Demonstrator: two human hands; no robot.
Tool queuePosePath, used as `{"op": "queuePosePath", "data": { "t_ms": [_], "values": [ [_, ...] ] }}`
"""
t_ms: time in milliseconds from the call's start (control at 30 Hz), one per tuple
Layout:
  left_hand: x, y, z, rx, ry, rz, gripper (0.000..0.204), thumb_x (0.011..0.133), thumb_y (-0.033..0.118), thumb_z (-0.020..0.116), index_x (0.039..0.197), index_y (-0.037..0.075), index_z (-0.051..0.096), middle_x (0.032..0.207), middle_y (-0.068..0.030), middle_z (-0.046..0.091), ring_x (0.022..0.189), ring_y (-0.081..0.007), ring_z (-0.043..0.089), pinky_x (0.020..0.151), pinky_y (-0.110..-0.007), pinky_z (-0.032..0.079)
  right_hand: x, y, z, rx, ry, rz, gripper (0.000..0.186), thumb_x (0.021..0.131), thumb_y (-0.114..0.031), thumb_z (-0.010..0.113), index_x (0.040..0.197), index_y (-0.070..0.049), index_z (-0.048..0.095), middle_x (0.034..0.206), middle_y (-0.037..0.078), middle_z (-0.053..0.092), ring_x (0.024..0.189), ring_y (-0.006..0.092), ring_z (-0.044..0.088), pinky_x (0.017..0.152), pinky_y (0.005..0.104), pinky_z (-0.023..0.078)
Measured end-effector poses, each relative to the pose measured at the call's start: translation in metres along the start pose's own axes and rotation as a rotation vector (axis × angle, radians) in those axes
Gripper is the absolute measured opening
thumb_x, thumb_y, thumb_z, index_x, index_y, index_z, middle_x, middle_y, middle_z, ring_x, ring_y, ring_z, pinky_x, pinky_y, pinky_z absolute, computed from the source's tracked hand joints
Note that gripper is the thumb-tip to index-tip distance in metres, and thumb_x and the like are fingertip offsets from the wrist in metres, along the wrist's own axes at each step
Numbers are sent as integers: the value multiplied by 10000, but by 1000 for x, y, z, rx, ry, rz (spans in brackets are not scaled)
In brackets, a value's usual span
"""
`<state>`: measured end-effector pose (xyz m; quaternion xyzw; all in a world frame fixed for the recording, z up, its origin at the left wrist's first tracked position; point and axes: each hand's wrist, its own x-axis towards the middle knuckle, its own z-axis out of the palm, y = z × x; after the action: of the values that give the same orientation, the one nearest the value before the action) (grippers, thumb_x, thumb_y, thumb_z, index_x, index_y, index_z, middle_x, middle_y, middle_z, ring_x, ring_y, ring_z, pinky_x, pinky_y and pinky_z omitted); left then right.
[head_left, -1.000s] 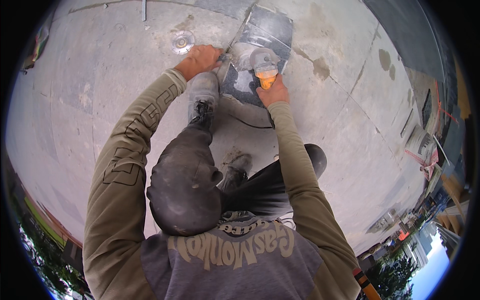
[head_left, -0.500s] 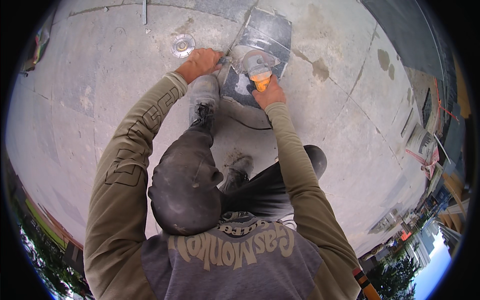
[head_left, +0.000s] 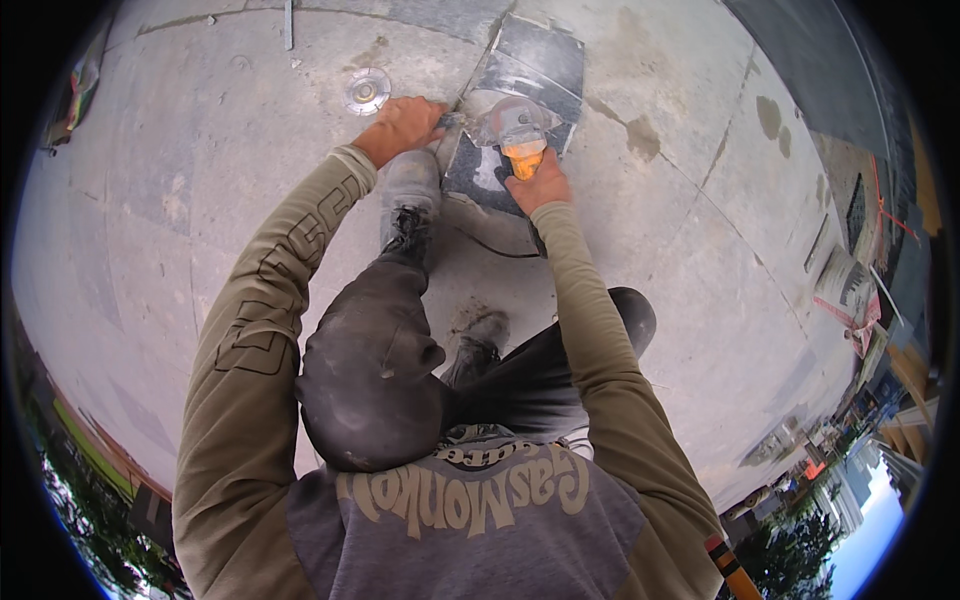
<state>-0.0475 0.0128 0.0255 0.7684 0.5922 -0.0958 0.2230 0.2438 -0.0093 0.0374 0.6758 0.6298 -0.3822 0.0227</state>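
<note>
My right hand (head_left: 540,183) is closed round the yellow-orange body of an angle grinder (head_left: 524,160), whose guard and disc rest over a dark grey, dusty slab (head_left: 540,55) on the ground. A curved, pale cut line crosses the slab just beyond the grinder. My left hand (head_left: 405,130) is closed on a short dark grip (head_left: 450,119) left of the disc, apparently the grinder's side handle; its join is hard to make out. The toe of my left boot (head_left: 410,180) is beside the slab, below my left hand.
A spare round disc (head_left: 368,91) lies on the grey concrete floor (head_left: 240,160) left of the slab. A black cord (head_left: 495,250) curves below the slab. A pale sack (head_left: 845,290) and timber pieces (head_left: 910,390) stand at the far right. A thin metal strip (head_left: 289,25) lies at the top.
The grinder has shifted very slightly up and right over the slab. Both hands keep their hold.
</note>
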Motion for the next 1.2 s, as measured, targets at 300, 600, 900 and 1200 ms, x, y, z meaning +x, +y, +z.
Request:
{"op": "queuePosePath", "data": {
  "t_ms": [300, 600, 900, 1200],
  "values": [
    [-2, 7, -5, 6, -8, -9, 440, 965, 411, 708, 1304, 136, 646, 983, -188, 766, 956, -398, 754, 814, -508, 608, -2, 22, -6, 53, 101, 37, 744, 757, -299, 834, 1359, -55, 471, 1170, 275, 724, 1123, 469, 689, 986, 511, 555],
    [-1, 9, -3, 41, -4, -12, 472, 960, 420, 714, 1329, 135, 639, 988, -183, 769, 951, -391, 758, 804, -492, 614, -19, 18, -3, -10, 12, 9, 732, 753, -289, 856, 1335, -65, 474, 1158, 271, 727, 1121, 465, 693, 973, 513, 561],
    [-1, 7, 3, 14, 16, -5, 477, 956, 413, 722, 1324, 124, 634, 967, -180, 765, 935, -390, 758, 789, -489, 614, -24, 24, 1, -15, -48, 22, 770, 758, -267, 852, 1372, -59, 437, 1170, 276, 721, 1121, 474, 689, 988, 506, 555],
    [0, 3, 6, 10, 48, 24, 444, 952, 409, 730, 1267, 110, 638, 933, -183, 758, 919, -395, 756, 767, -500, 609, -4, 56, -6, 516, 51, -67, 706, 786, -167, 865, 1343, -12, 460, 1104, 182, 712, 878, 318, 748, 834, 425, 613]
  ]
}}
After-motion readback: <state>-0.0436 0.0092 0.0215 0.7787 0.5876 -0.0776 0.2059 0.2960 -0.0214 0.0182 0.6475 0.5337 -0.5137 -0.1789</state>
